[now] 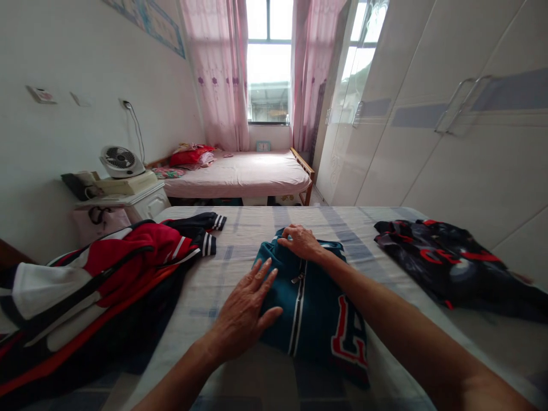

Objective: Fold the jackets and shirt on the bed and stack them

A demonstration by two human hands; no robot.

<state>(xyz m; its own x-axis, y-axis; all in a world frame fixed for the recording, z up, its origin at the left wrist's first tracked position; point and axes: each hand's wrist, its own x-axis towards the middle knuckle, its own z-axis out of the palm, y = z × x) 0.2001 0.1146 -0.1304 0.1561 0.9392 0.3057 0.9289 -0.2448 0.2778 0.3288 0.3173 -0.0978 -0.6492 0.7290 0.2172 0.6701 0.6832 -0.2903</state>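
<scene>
A teal zip-up jacket point(317, 311), folded into a compact bundle, lies on the checked bed sheet point(240, 234) in front of me. Its zipper runs down the middle, and a red and navy letter patch shows at the lower right. My left hand point(246, 308) rests on the jacket's left edge, fingers stretched out and spread. At the top, by the collar, my right hand point(302, 241) has its fingers curled and pressed together on the fabric. My right forearm covers part of the jacket's right side.
Red, white and navy jackets point(141, 257) are spread along the left side. A black garment with red lettering point(454, 257) lies at the right. Beyond stand a second bed point(252, 171), a cabinet with a fan point(122, 161), and white wardrobes point(428, 148) on the right.
</scene>
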